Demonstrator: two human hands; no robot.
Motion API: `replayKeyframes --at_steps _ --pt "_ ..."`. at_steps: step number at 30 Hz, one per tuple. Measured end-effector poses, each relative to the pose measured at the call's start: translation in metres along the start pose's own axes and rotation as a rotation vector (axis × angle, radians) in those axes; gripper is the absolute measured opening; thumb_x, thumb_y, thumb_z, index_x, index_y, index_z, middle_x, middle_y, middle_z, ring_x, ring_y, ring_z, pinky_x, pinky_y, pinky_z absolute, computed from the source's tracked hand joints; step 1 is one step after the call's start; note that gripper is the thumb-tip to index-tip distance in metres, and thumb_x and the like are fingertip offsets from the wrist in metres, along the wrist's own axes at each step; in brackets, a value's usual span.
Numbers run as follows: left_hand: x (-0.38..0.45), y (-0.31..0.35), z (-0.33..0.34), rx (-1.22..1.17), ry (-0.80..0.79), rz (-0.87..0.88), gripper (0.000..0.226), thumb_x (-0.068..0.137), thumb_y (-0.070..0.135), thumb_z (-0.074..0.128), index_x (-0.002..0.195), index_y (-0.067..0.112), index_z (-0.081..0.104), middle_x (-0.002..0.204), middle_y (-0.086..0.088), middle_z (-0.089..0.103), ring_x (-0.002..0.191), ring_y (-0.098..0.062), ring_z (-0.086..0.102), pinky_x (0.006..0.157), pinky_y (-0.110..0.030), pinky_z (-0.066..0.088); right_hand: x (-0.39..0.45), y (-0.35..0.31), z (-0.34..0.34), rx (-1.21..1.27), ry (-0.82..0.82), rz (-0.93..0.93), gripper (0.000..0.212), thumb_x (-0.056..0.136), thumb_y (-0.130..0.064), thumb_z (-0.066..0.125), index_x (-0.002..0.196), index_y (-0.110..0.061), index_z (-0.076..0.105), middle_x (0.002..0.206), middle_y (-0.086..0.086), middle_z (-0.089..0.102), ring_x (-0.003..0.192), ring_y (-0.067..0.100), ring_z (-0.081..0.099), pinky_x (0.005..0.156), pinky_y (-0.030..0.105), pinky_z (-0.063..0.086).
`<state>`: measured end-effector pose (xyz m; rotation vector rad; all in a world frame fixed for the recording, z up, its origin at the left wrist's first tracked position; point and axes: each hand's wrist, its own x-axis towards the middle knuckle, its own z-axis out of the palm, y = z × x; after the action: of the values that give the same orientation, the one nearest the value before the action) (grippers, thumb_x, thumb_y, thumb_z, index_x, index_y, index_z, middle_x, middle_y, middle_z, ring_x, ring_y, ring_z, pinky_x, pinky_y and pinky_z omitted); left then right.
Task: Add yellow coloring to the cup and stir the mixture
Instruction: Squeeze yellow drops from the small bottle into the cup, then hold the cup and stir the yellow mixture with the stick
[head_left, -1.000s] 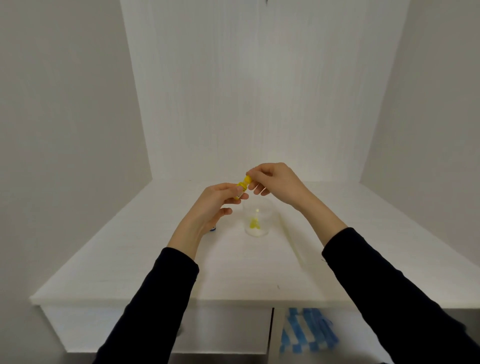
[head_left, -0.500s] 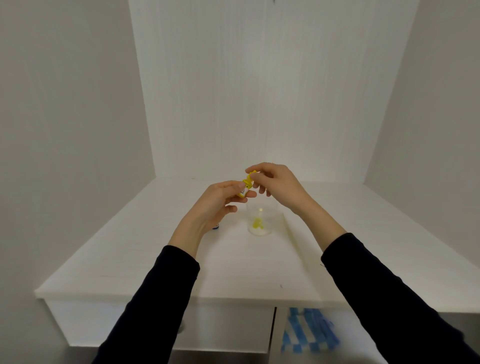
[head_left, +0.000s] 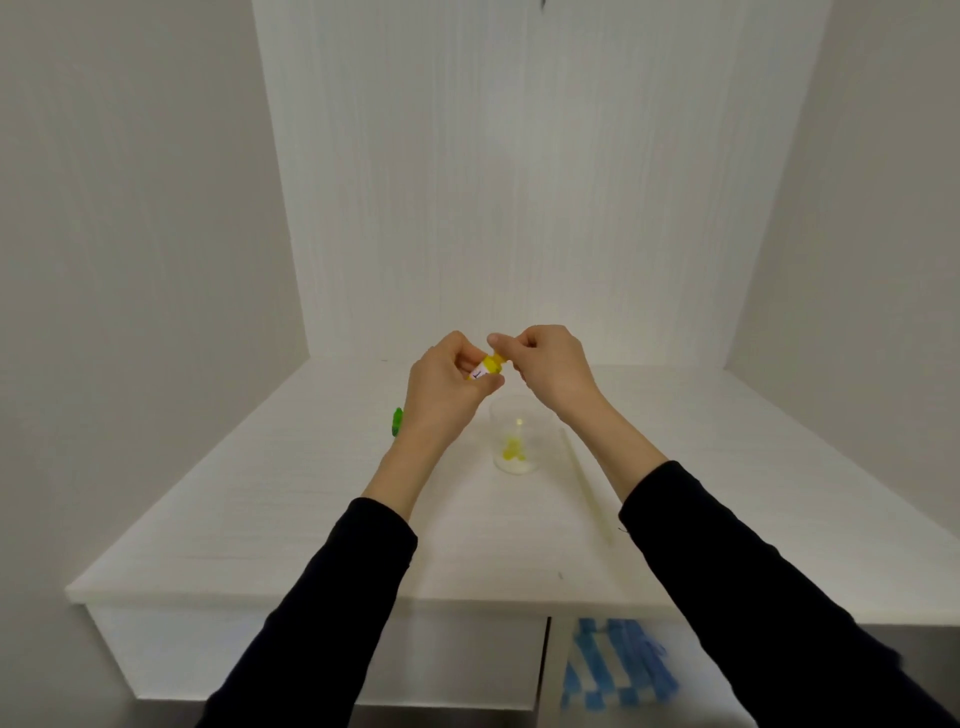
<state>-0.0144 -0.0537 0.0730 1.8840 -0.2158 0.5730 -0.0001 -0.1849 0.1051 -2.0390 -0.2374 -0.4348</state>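
A clear plastic cup (head_left: 519, 415) stands on the white table (head_left: 311, 519), with white mixture and yellow drops at its bottom. Above and just behind the cup, my left hand (head_left: 447, 384) grips a small yellow coloring bottle (head_left: 485, 368) with a white label. My right hand (head_left: 545, 366) pinches the bottle's yellow cap end between thumb and fingers. Both hands hold the bottle in the air, tilted up to the right. A pale stirring stick (head_left: 584, 480) lies on the table right of the cup, partly under my right forearm.
A green bottle (head_left: 397, 420) peeks out left of my left wrist. White walls close in the table on three sides. Below the table's front edge are drawers, and a blue-and-white cloth (head_left: 618, 670) hangs at the right.
Both hands stayed together on the yellow bottle above the cup. My left hand's fingers shifted round it, showing the white label. The green bottle has come into view left of my wrist.
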Motion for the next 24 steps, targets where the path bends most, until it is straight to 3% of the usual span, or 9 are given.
replayKeyframes --at_steps 3,6,8,10,13,15,17,20,24 --pt "0.001 -0.002 -0.002 0.101 -0.045 0.069 0.028 0.080 0.014 0.073 0.104 0.023 0.062 0.078 0.010 0.060 0.073 -0.002 0.055 0.061 -0.005 0.039 -0.004 0.002 -0.002 0.007 -0.051 -0.012 0.034 0.089 -0.038 0.061 0.070 -0.011 0.061 0.062 -0.002 0.061 0.050 0.007 0.051 0.044 0.008 0.036" --pt "0.009 -0.006 -0.009 0.114 -0.160 0.045 0.046 0.092 0.019 0.059 0.133 0.038 0.050 0.093 0.003 0.062 0.086 -0.008 0.059 0.071 -0.013 0.040 -0.008 0.010 -0.012 0.001 -0.075 0.006 0.037 0.090 -0.057 0.048 0.097 -0.023 0.062 0.074 -0.008 0.069 0.055 0.005 0.058 0.051 0.015 0.039" --pt "0.016 -0.009 -0.015 0.114 -0.149 0.022 0.034 0.095 0.022 0.054 0.125 0.036 0.055 0.101 0.001 0.063 0.088 -0.015 0.063 0.071 -0.020 0.045 -0.006 0.023 -0.025 -0.003 -0.002 0.034 0.039 0.091 -0.058 0.045 0.107 -0.026 0.058 0.076 -0.008 0.069 0.059 0.009 0.059 0.057 0.022 0.041" --pt "0.023 -0.013 -0.019 0.133 -0.113 -0.006 0.017 0.095 0.023 0.053 0.111 0.029 0.056 0.098 0.002 0.063 0.077 -0.012 0.064 0.063 -0.018 0.046 -0.004 0.042 -0.037 -0.089 0.041 0.085 0.033 0.093 -0.046 0.048 0.107 -0.019 0.061 0.078 -0.006 0.069 0.064 0.013 0.060 0.064 0.029 0.047" --pt "0.034 -0.017 -0.023 0.183 -0.064 -0.063 0.011 0.091 0.017 0.058 0.099 0.021 0.053 0.087 0.005 0.061 0.064 0.002 0.055 0.049 -0.013 0.038 -0.005 0.073 -0.048 -0.342 -0.066 0.234 0.027 0.090 -0.035 0.053 0.101 -0.013 0.063 0.091 0.002 0.070 0.082 0.021 0.064 0.081 0.037 0.052" --pt "0.042 -0.021 -0.022 0.242 -0.084 -0.091 0.013 0.087 0.014 0.064 0.095 0.019 0.055 0.087 0.003 0.060 0.068 -0.004 0.053 0.053 -0.020 0.036 -0.011 0.088 -0.047 -0.485 -0.190 0.334 0.031 0.088 -0.039 0.057 0.096 -0.010 0.064 0.097 0.006 0.069 0.088 0.025 0.065 0.083 0.037 0.053" --pt "0.046 -0.024 -0.020 0.287 -0.117 -0.118 0.014 0.084 0.014 0.068 0.093 0.018 0.057 0.091 -0.001 0.060 0.078 -0.015 0.056 0.062 -0.026 0.041 -0.017 0.097 -0.042 -0.606 -0.283 0.381 0.041 0.085 -0.048 0.059 0.094 -0.009 0.062 0.095 0.005 0.067 0.087 0.025 0.065 0.078 0.033 0.052" --pt "0.050 -0.033 -0.014 0.408 -0.145 -0.190 0.014 0.083 0.021 0.070 0.091 0.022 0.059 0.098 0.001 0.058 0.097 -0.022 0.056 0.089 -0.039 0.044 -0.025 0.103 -0.034 -0.734 -0.334 0.395 0.041 0.080 -0.055 0.061 0.077 -0.016 0.050 0.080 -0.003 0.057 0.070 0.016 0.056 0.057 0.026 0.039" --pt "0.049 -0.045 -0.010 0.551 -0.153 -0.264 0.013 0.084 0.031 0.068 0.090 0.028 0.056 0.096 0.006 0.057 0.093 -0.019 0.051 0.083 -0.035 0.028 -0.032 0.104 -0.031 -0.808 -0.337 0.402 0.030 0.081 -0.039 0.060 0.071 -0.020 0.040 0.075 -0.005 0.048 0.063 0.012 0.046 0.050 0.026 0.031"
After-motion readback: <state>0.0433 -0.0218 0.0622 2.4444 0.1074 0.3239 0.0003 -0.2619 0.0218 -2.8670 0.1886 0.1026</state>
